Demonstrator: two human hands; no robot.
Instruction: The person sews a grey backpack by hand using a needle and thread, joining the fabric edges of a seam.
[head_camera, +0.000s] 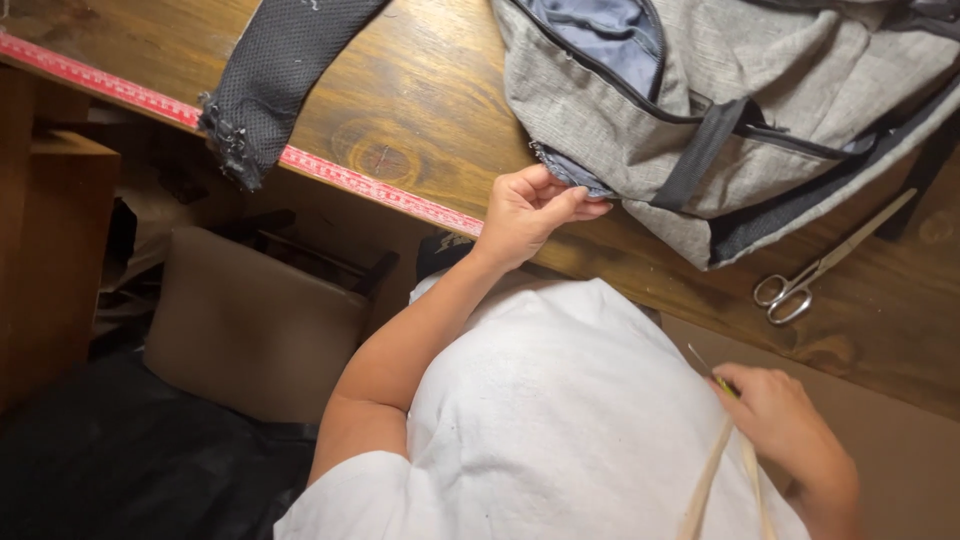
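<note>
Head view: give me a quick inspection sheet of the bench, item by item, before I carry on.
Surface: wooden table with a red measuring tape fixed along its edge.
Job's things: grey backpack, zip open, blue lining showing; left hand pinches its frayed corner.
Clutter: scissors lying closed on the table beside the bag; dark mesh strap with a frayed end hanging over the edge.
Hands: right hand holds a thin yellow-handled tool, off the table, with pale cords under it.
Cables: nothing seen.
Surroundings: tan padded seat and black sheet below the table.
</note>
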